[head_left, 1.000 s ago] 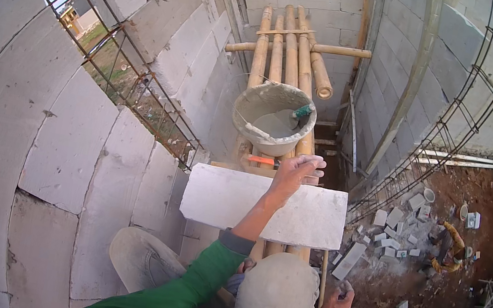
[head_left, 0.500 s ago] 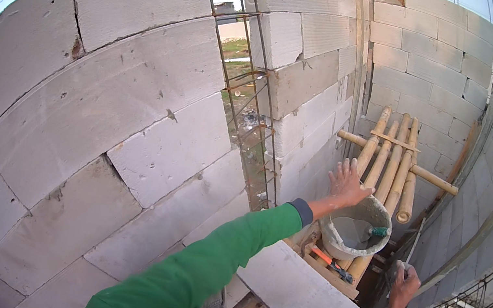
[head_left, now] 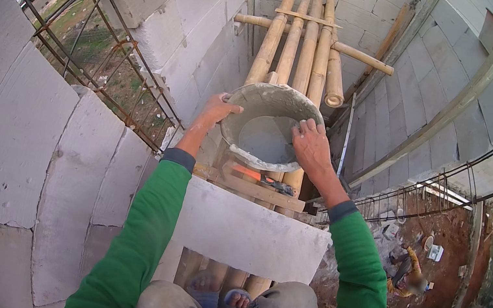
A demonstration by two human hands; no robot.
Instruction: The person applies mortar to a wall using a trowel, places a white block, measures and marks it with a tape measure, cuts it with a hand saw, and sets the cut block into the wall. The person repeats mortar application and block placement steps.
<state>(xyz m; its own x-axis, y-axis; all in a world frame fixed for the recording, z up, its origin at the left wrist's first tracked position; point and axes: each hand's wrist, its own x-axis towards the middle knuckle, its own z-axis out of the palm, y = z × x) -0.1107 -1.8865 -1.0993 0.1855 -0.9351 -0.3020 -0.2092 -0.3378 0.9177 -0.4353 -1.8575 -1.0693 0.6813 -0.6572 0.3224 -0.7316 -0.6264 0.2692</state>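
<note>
A bucket (head_left: 239,150) crusted with grey mortar stands on the bamboo poles, with wet grey mix inside. My left hand (head_left: 215,112) grips its left rim, thumb over the edge. Across the right rim lies my right hand (head_left: 313,147), its fingers curled down the inner wall. The green-handled tool seen in the bucket earlier is out of sight; my right hand covers that side. Just below the bucket, an orange-and-black-handled tool (head_left: 256,176) rests near a wooden crosspiece (head_left: 247,188). A pale block (head_left: 253,228) lies between the bucket and my knees.
Bamboo poles (head_left: 309,40) run away from me over a cross pole (head_left: 369,59). A light block wall (head_left: 78,170) rises at left beside a rusty rebar cage (head_left: 91,41). More rebar (head_left: 445,189) crosses at right, above a lower ground level where a person (head_left: 408,275) is.
My view has swung right, bringing the bucket to the middle. Both hands, apart from the bucket before, now hold its rim. The green-handled tool has gone from sight.
</note>
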